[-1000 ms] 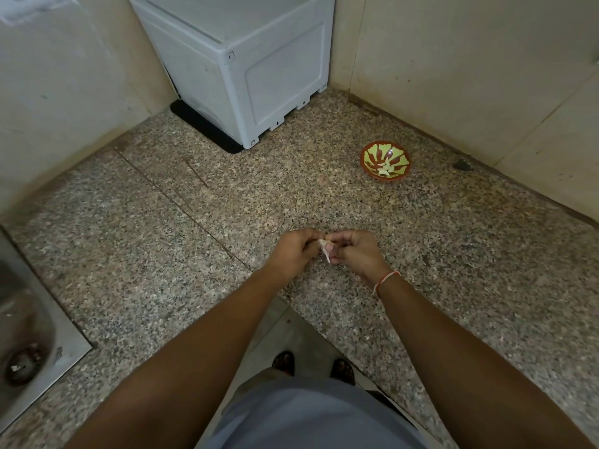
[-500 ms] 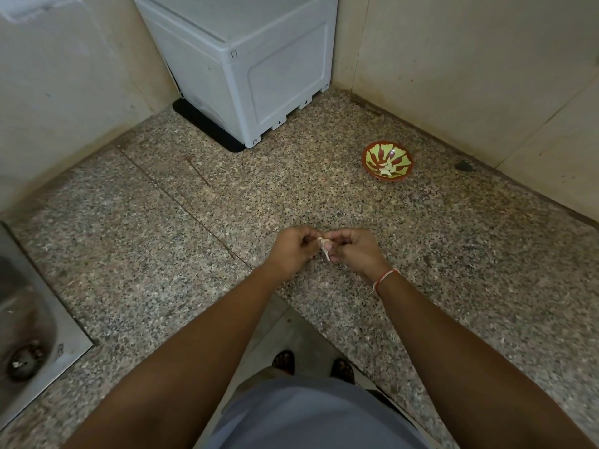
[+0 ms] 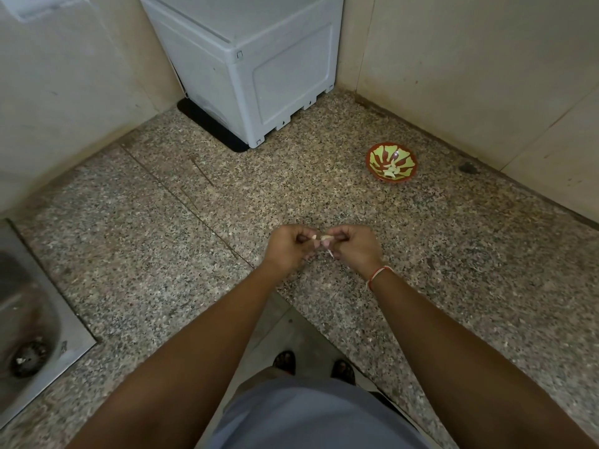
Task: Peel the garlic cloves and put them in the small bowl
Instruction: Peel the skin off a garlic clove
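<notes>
Above counter (image 3: 453, 303) | both hands' grip pinches garlic clove (image 3: 325, 238) | bowl (image 3: 376, 163) apart

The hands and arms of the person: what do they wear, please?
Both forearms are bare, with no sleeves and no gloves. The right hand has a thin red-and-white thread bracelet around its wrist. The left hand and its wrist wear nothing visible.

Red-and-green patterned small bowl (image 3: 391, 166), grey box (image 3: 256, 66), speckled granite counter (image 3: 136, 228)

a pale garlic clove (image 3: 325, 238) sits pinched between fingertips, papery skin hanging loose. the small red-and-green bowl (image 3: 376, 163) holds peeled cloves (image 3: 391, 171).
</notes>
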